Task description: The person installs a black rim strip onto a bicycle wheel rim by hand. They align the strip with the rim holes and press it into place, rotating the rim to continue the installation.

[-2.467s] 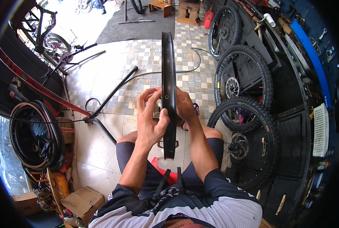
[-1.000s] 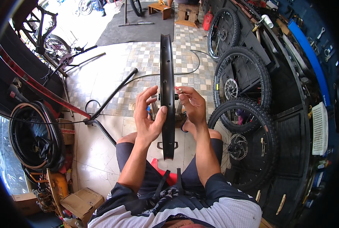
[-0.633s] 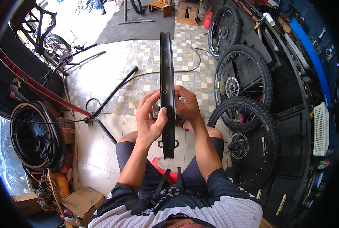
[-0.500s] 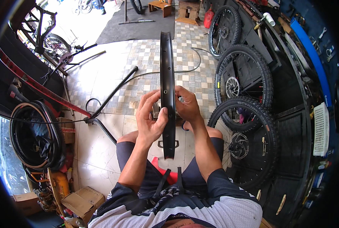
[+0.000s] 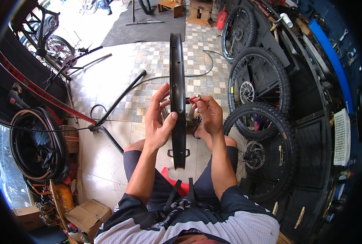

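The black bicycle rim point(image 5: 177, 75), long axis running near to far, stands between the left hand point(image 5: 158, 124), the nearer, thumb against its left edge and grip apart, and the right hand point(image 5: 210, 117), just to its right, grip clamped on a small red-and-silver piece point(image 5: 194, 99).

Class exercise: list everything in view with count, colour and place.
Rim: one, black, upright, centre
Small object: one, partly red, beside rim
Wheels: three, black, along the right
Tyres: several, mostly black, left
Bicycle frame: at least one, black, upper left
Wooden stools: two, brown, top centre
Canister: one, red, near top
Basket: one, white, far right
Cardboard boxes: at least two, brown, lower left
Left hand: one, bare, thumb against rim
Right hand: one, bare, pinching small object
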{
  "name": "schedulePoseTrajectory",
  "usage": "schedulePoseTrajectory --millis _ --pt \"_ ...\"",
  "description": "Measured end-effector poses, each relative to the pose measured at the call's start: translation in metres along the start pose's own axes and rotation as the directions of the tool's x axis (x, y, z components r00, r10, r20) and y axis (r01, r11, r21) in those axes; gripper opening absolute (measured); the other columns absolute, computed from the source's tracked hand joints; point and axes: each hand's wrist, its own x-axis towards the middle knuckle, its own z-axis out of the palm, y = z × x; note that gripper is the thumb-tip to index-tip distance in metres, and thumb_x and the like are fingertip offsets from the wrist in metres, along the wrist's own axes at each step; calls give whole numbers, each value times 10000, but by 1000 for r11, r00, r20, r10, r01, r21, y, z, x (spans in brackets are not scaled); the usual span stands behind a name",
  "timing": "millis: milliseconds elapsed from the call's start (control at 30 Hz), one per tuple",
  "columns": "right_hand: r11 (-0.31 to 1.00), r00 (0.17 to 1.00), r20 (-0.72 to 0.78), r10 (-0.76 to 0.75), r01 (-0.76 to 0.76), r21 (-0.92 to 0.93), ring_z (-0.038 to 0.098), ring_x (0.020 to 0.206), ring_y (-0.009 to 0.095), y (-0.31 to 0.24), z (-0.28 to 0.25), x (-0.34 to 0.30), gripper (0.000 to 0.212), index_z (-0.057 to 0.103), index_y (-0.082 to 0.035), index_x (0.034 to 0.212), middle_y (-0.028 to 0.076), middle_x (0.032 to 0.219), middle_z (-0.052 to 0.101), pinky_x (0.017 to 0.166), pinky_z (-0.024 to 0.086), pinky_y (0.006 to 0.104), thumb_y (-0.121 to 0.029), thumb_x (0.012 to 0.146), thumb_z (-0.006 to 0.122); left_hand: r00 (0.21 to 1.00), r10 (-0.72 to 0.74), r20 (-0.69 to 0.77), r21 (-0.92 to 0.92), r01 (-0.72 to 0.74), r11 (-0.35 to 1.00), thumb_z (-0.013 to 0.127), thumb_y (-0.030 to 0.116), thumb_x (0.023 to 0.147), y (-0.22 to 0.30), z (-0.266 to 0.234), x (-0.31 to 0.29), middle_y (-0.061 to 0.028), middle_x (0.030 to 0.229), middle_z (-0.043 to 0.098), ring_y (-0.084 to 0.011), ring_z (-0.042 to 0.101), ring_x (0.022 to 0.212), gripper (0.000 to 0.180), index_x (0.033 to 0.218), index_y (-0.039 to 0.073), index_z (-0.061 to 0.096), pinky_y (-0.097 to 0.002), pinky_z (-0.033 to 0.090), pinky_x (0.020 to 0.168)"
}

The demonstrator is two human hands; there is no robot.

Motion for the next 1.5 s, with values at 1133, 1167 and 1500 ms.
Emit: schedulePoseTrajectory --millis 1133,1167,1500 --pt "952 967 211 -142 75 297 648 1125 152 7 50 34 450 560 -46 1315 83 1229 685 949 508 322 -125 941 797 991 95 -94 328 -59 943 676 96 852 11 5 -6 -178 1236 683 -280 653 1169 541 1376 -27 627 -396 497 1031" --pt "970 969 220 -114 60 237 646 1214 180 7 48 32 481 557 -33 1311 115 1312 672 1028 511 347 -103 912 816 991 90 -104 324 -51 945 677 81 852 11 6 -6 -180 1218 692 -280 664 1153 530 1368 -31 632 -391 502 1027" --pt "998 940 335 -64 66 3 710 1110 178 6 33 34 325 595 -34 1234 96 1166 749 998 538 330 -102 964 763 987 143 -79 431 -96 897 682 93 879 19 8 -12 -187 1282 636 -291 621 1209 517 1380 -23 625 -401 473 1063"
